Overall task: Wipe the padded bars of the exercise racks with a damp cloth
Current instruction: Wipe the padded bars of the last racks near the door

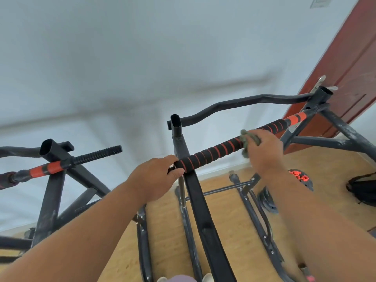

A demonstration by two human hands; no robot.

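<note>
— Right, how is the padded bar point(213, 152) going to handle?

— Judging by its look, the foam sleeve is giving a little under pressure while the metal core is staying stiff. The left hand point(156, 176) is gripping its near left end, fingers curled around it just where it meets the black upright point(195, 192), so it is steadying the rack.

— And the cloth point(247, 142)?

— It is looking soft, light and limp, a greenish wad bunched around the bar further right. The right hand point(264, 151) is clutching it there, fingers wrapped over cloth and foam together. Wrapping it round like that is probably the best hold, since a damp rag is likely dragging on ribbed foam.

— Where is the bar running?

— It is slanting from near left up to far right, ending at an orange section by the red-brown door point(345, 68).

— Any writing?

— None I am able to read anywhere.
</note>
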